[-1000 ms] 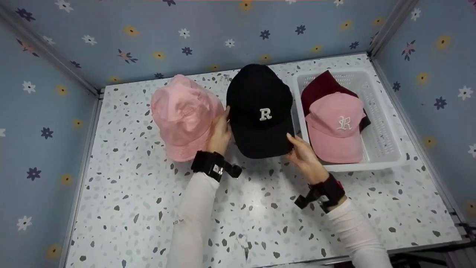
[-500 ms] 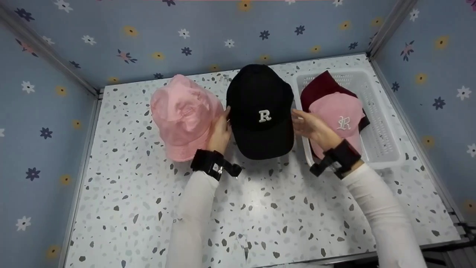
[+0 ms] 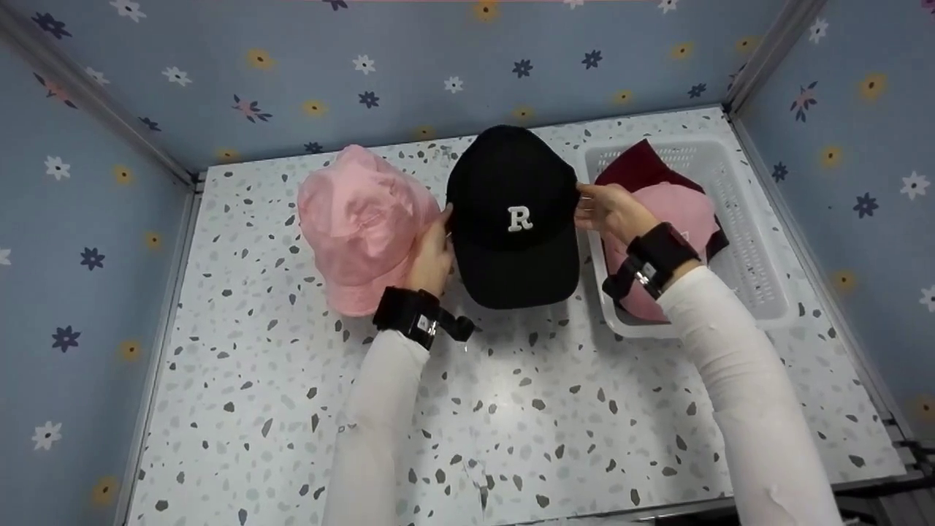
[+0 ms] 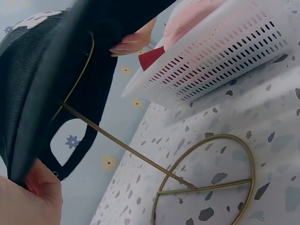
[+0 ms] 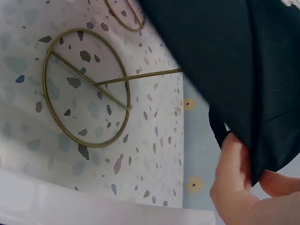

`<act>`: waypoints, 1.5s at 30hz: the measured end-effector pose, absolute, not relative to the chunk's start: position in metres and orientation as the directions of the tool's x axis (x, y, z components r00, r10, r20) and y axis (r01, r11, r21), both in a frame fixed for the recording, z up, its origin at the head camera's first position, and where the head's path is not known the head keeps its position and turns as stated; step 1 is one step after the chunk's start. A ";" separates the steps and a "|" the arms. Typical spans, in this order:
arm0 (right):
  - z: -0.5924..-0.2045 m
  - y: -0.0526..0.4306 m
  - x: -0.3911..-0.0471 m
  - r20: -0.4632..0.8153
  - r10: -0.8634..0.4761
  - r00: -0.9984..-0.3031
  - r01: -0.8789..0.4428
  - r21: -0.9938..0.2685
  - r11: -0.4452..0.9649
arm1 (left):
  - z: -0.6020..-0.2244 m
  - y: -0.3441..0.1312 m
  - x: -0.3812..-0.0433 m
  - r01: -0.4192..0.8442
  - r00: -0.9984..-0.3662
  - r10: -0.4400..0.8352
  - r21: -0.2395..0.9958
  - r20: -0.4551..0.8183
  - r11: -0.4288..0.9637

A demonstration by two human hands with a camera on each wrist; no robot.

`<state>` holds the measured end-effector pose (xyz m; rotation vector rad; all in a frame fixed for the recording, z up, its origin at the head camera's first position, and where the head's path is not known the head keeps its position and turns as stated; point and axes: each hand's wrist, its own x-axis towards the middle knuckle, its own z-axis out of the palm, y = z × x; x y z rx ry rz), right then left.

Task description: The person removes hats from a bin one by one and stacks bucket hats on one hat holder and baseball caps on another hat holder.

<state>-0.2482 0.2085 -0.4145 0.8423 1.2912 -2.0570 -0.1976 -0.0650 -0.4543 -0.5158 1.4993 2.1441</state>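
A black baseball cap (image 3: 504, 175) with a white letter R sits on a thin gold wire stand (image 4: 140, 154) with a round base, visible in both wrist views. My left hand (image 3: 432, 256) grips the cap's left edge, fingers tucked under the rim in the left wrist view. On the opposite side, my right hand (image 3: 617, 212) pinches the right edge; the right wrist view shows the thumb outside and fingers (image 5: 232, 164) under the rim. Left of it, close to my left hand, a pink cap (image 3: 365, 212) stands raised above the table.
A white perforated basket (image 3: 760, 256) stands at the right. It holds a dark red cap (image 3: 635, 166) and a pink cap (image 3: 676, 204), partly hidden by my right arm. A second gold ring base (image 5: 126, 16) shows beyond the first. Flower-patterned walls (image 3: 409, 44) enclose the speckled table (image 3: 292, 438).
My right hand has moved from the black cap's brim up along its right side to the rim of the crown. The left hand has stayed at the left edge.
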 end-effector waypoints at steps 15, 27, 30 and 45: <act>-0.429 0.205 -0.251 -0.764 -0.044 -0.644 0.733 -0.599 -0.322 | -0.461 -0.050 -0.217 -0.537 -0.772 0.082 0.578 -0.630 -0.615; -0.431 0.208 -0.251 -0.755 -0.058 -0.653 0.734 -0.612 -0.296 | -0.461 -0.050 -0.219 -0.533 -0.794 0.059 0.646 -0.605 -0.546; -0.431 0.209 -0.249 -0.757 -0.077 -0.649 0.740 -0.604 -0.295 | -0.460 -0.051 -0.219 -0.511 -0.804 0.062 0.634 -0.591 -0.581; -0.430 0.205 -0.251 -0.754 -0.061 -0.654 0.744 -0.627 -0.232 | -0.458 -0.051 -0.223 -0.502 -0.770 0.012 0.595 -0.637 -0.628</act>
